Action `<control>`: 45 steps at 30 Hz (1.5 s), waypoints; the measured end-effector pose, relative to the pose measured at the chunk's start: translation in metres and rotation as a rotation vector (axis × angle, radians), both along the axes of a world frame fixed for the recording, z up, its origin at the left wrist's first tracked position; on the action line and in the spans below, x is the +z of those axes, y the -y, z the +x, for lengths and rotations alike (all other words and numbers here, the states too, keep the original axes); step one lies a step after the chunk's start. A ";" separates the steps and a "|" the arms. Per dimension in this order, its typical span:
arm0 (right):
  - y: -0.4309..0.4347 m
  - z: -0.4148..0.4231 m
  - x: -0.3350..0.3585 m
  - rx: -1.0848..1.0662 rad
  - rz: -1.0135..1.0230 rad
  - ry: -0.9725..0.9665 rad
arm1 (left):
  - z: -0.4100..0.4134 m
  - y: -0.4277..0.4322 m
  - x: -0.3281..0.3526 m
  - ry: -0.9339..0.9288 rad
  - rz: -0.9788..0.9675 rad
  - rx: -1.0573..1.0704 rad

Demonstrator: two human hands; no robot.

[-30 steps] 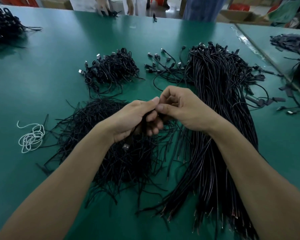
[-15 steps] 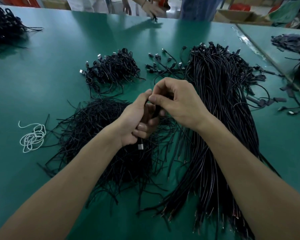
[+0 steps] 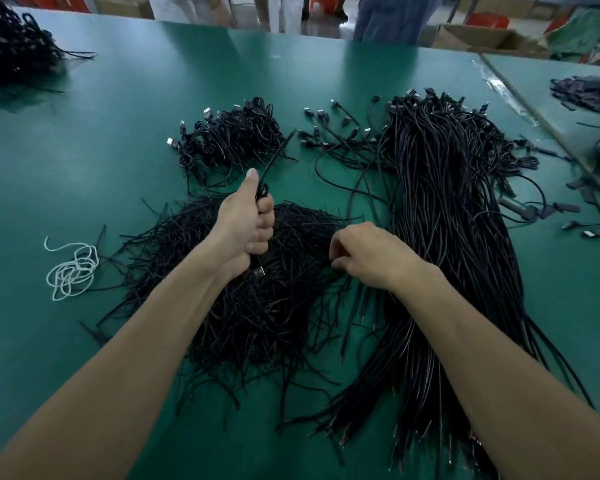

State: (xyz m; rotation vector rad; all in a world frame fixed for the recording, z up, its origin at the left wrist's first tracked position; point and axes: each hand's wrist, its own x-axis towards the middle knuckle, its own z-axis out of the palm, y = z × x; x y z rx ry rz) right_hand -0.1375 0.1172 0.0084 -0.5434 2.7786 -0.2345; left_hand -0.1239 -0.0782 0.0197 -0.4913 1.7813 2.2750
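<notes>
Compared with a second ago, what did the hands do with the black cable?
The right hand let go of the coiled black cable and dropped nearer, onto the pile of short black ties, fingers curled. The left hand kept its grip and carried the cable slightly left and farther away. The cable heaps and white string stayed put.

My left fingers (image 3: pixel 264 216) and right fingers (image 3: pixel 338 249) hang over a strand heap (image 3: pixel 257 323) on the green table (image 3: pixel 118 150). Long cables (image 3: pixel 447 237) lie just right of them, coiled cables (image 3: pixel 236 133) beyond, white string (image 3: pixel 71 271) well left.
</notes>
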 end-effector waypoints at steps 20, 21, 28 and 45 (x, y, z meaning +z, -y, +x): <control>-0.015 0.001 0.047 -0.368 -0.839 -0.062 | 0.003 -0.022 0.004 -0.135 -0.270 -0.145; -0.008 0.004 0.046 -0.357 -0.875 -0.064 | 0.003 -0.025 0.006 -0.139 -0.261 -0.180; 0.012 0.022 0.045 -0.036 -0.589 -0.159 | 0.007 -0.032 0.011 -0.309 -0.102 -0.221; 0.021 0.033 0.042 0.424 -0.090 -0.715 | 0.013 -0.034 -0.003 0.040 -0.216 -0.297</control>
